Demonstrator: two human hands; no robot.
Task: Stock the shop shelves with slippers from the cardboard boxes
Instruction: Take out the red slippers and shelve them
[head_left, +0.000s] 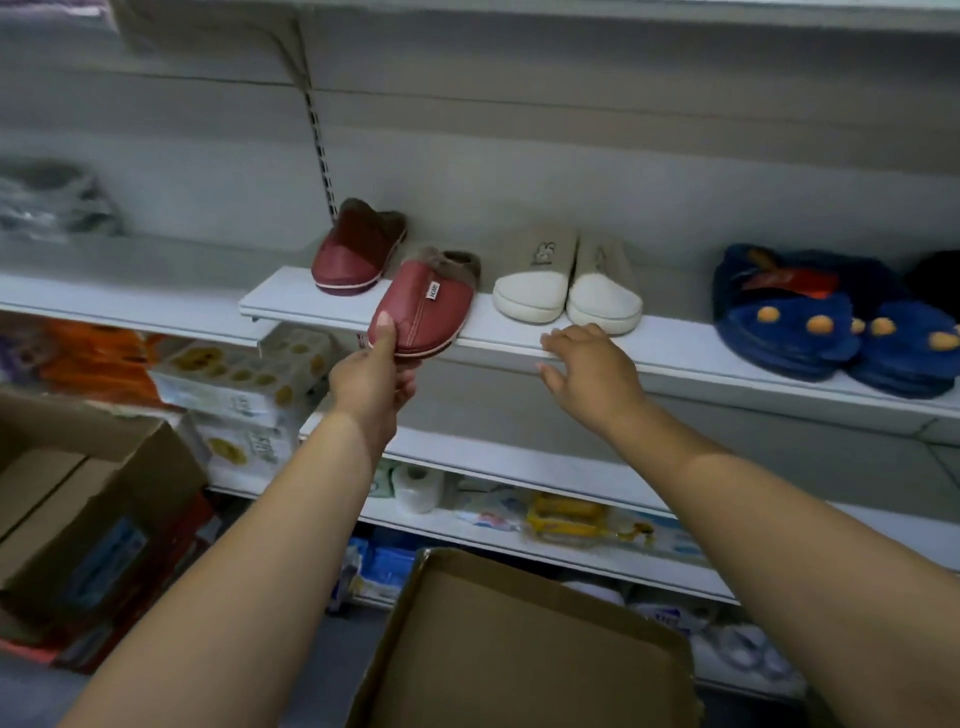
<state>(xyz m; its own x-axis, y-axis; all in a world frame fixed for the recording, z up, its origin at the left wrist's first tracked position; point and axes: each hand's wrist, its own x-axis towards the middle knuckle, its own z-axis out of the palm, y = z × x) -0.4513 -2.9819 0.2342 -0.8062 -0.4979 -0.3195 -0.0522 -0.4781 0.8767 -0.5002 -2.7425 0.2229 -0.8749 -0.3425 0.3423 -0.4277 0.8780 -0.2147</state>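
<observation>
Far left, a brown cardboard box (78, 493) stands on the floor with its flaps open; contents not visible from here. Behind it are stacked packs of tissue rolls (244, 384).

The white shelf board (675, 358) starts at mid-left, with a short bare strip at its left end. A dark-red slipper with a fur-lined collar (353, 254) sits toe-out at the back, near the slotted upright. Its mate, a red leather-look slipper with a small white tag (431, 301), lies just to the right and further forward. Its heel is over the board and its toe overhangs the front edge. The left hand (371, 382) grips that toe, thumb on top and fingers curled underneath.

Next comes a pair of beige-and-white fabric slippers (566, 283), side by side and touching, toes near the edge. The right hand (592, 374) is at the front edge just below them, fingers spread and loose, holding nothing. I cannot tell whether it touches the board.

A wide stretch of bare board follows, then blue plush slippers with orange dots (805, 322), piled and touching, toes at the edge.

At bottom centre is a second brown cardboard box (519, 649), open below the arms. Only its flap and inner wall show.
</observation>
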